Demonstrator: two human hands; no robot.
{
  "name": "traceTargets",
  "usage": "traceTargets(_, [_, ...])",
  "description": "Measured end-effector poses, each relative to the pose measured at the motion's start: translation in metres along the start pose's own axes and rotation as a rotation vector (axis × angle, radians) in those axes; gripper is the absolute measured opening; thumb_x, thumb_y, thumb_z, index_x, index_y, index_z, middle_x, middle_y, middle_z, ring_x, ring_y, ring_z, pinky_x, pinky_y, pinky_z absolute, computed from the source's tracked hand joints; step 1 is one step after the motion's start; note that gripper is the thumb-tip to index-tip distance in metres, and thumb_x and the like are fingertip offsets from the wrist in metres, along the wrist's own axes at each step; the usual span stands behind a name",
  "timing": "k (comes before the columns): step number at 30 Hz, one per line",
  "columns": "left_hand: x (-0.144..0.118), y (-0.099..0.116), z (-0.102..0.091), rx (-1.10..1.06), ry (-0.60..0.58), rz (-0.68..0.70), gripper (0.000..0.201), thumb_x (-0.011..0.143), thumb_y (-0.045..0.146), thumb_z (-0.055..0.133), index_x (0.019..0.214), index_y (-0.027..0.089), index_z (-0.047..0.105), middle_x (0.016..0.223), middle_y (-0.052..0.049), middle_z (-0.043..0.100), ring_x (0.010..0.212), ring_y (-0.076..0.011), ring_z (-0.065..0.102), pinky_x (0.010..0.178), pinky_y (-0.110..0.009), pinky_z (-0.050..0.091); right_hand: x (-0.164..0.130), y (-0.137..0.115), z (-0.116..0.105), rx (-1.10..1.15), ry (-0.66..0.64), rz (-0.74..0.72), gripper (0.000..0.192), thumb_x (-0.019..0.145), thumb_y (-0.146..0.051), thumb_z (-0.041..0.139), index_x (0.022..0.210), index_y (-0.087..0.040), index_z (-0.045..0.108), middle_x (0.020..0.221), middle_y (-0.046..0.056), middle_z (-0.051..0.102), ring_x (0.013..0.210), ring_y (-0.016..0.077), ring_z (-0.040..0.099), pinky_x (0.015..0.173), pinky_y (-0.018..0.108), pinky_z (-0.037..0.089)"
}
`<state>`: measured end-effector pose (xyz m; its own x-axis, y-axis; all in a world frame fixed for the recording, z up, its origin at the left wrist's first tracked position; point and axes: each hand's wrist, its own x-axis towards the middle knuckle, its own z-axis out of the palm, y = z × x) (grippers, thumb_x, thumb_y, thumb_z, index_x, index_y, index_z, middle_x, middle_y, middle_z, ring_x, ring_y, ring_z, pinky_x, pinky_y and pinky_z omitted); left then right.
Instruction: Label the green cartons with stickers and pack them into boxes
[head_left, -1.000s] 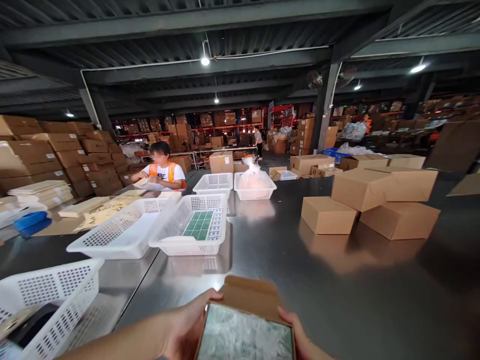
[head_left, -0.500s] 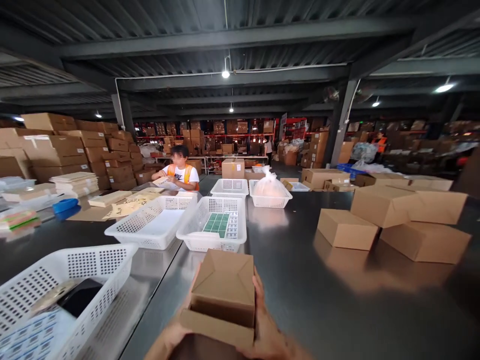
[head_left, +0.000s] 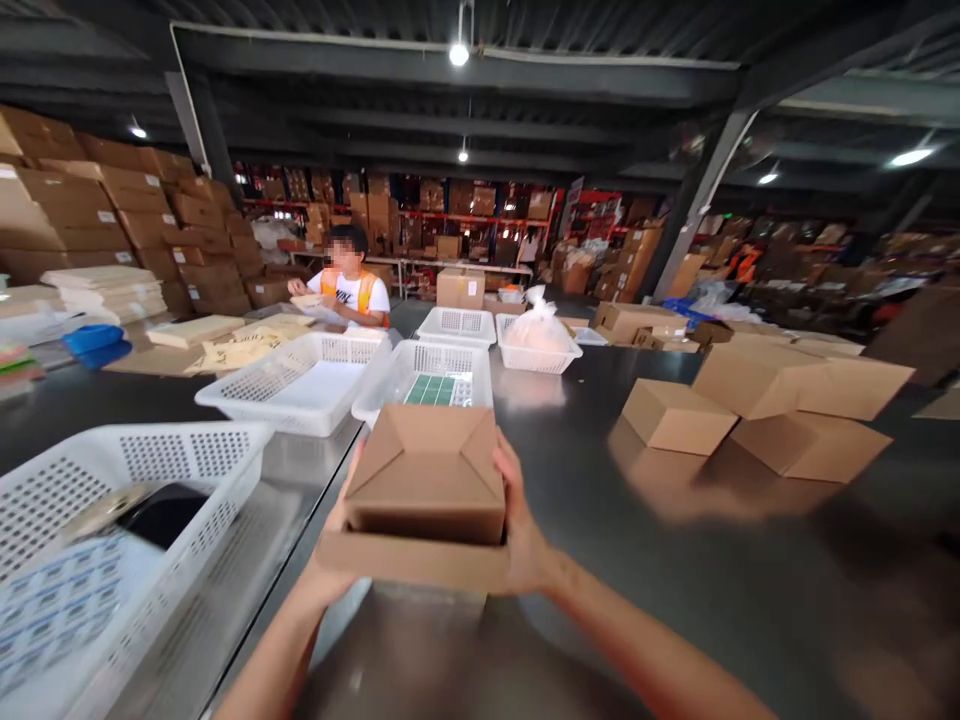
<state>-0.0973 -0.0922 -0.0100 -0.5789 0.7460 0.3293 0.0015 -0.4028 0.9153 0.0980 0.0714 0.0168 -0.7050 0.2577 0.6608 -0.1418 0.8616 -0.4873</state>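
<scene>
A small brown cardboard box is held up over the metal table, its folded bottom facing me and a loose flap hanging at its near edge. My left hand grips its left side. My right hand grips its right side. Just behind the box stands a white perforated basket with green and white packets in it.
More white baskets: one at near left with a dark item and printed sheets, one beside it, two farther back. Closed cartons lie at right. A person in an orange vest works across the table. Stacked cartons line the left.
The box was open toward me with its contents showing; it has been turned bottom up and pushed out away from me. My view has dropped toward the table.
</scene>
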Motion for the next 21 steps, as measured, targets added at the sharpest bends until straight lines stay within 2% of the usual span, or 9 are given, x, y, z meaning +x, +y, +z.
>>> traceTargets(2, [0.009, 0.019, 0.009, -0.031, 0.007, 0.169, 0.089, 0.05, 0.049, 0.09, 0.132, 0.038, 0.057, 0.139, -0.003, 0.061, 0.143, -0.0388, 0.036, 0.123, -0.048, 0.02, 0.015, -0.009, -0.015, 0.067, -0.011, 0.009, 0.143, 0.053, -0.067, 0.081, 0.153, -0.027, -0.013, 0.164, 0.015, -0.006, 0.15, 0.0391, 0.004, 0.119, 0.055, 0.016])
traceTargets(3, [0.017, 0.027, 0.013, -0.042, 0.043, 0.2, 0.091, 0.046, 0.049, 0.092, 0.13, 0.035, 0.059, 0.139, -0.003, 0.06, 0.144, -0.0379, 0.035, 0.124, -0.046, 0.02, 0.024, -0.011, -0.024, 0.1, -0.015, -0.004, 0.144, 0.054, -0.065, 0.081, 0.152, -0.027, -0.016, 0.164, 0.014, -0.005, 0.151, 0.0374, 0.007, 0.119, 0.054, 0.017])
traceTargets(5, [0.036, 0.046, 0.019, -0.053, 0.1, 0.198, 0.092, 0.044, 0.055, 0.092, 0.126, 0.03, 0.059, 0.139, -0.005, 0.06, 0.143, -0.0377, 0.035, 0.123, -0.046, 0.024, 0.04, -0.014, -0.043, 0.126, -0.046, -0.063, 0.149, 0.052, -0.065, 0.083, 0.151, -0.028, -0.023, 0.165, 0.012, -0.002, 0.151, 0.0348, 0.01, 0.117, 0.054, 0.024])
traceTargets(7, [0.054, 0.068, 0.024, -0.083, 0.156, 0.185, 0.091, 0.05, 0.07, 0.083, 0.125, 0.026, 0.058, 0.138, -0.008, 0.06, 0.141, -0.0384, 0.038, 0.119, -0.051, 0.031, 0.053, -0.018, -0.06, 0.041, -0.051, -0.127, 0.15, 0.05, -0.064, 0.086, 0.152, -0.03, -0.018, 0.165, 0.011, -0.001, 0.151, 0.0348, 0.008, 0.117, 0.054, 0.025])
traceTargets(9, [0.067, 0.092, 0.031, -0.145, 0.153, 0.129, 0.084, 0.057, 0.076, 0.076, 0.119, 0.023, 0.06, 0.136, -0.01, 0.059, 0.141, -0.039, 0.038, 0.114, -0.056, 0.035, 0.063, -0.024, -0.073, -0.118, -0.032, -0.128, 0.134, 0.057, -0.064, 0.083, 0.156, -0.028, 0.0, 0.165, 0.01, 0.003, 0.151, 0.0364, 0.008, 0.117, 0.055, 0.026])
traceTargets(12, [0.078, 0.111, 0.04, -0.26, 0.001, 0.077, 0.07, 0.066, 0.072, 0.073, 0.114, 0.022, 0.06, 0.136, -0.01, 0.056, 0.138, -0.042, 0.041, 0.106, -0.065, 0.038, 0.075, -0.031, -0.087, -0.36, 0.076, 0.09, 0.088, 0.087, -0.056, 0.059, 0.156, -0.023, 0.016, 0.162, 0.013, 0.021, 0.146, 0.0387, 0.026, 0.114, 0.057, 0.032])
traceTargets(15, [0.08, 0.094, 0.037, -0.316, -0.016, 0.195, 0.063, 0.064, 0.067, 0.077, 0.108, 0.027, 0.059, 0.137, -0.008, 0.052, 0.128, -0.0422, 0.053, 0.102, -0.064, 0.043, 0.089, -0.022, -0.105, -0.482, 0.222, 0.393, 0.071, 0.096, -0.034, 0.044, 0.157, -0.018, 0.011, 0.143, 0.02, 0.048, 0.128, 0.0404, 0.051, 0.103, 0.059, 0.043])
traceTargets(18, [0.072, 0.048, 0.022, -0.262, 0.158, 0.307, 0.056, 0.063, 0.056, 0.084, 0.104, 0.028, 0.058, 0.145, -0.005, 0.047, 0.121, -0.0349, 0.06, 0.105, -0.051, 0.043, 0.103, 0.009, -0.13, -0.368, 0.341, 0.688, 0.075, 0.089, -0.022, 0.052, 0.155, -0.015, 0.017, 0.126, 0.021, 0.058, 0.109, 0.0393, 0.063, 0.089, 0.055, 0.055])
traceTargets(21, [0.056, -0.004, 0.004, -0.305, 0.297, 0.019, 0.053, 0.061, 0.059, 0.082, 0.095, 0.025, 0.06, 0.123, -0.007, 0.065, 0.114, -0.0301, 0.064, 0.103, -0.045, 0.044, 0.109, 0.045, -0.151, -0.137, 0.429, 0.934, 0.071, 0.087, -0.02, 0.056, 0.151, -0.016, 0.026, 0.134, 0.021, 0.053, 0.103, 0.0353, 0.065, 0.074, 0.047, 0.062])
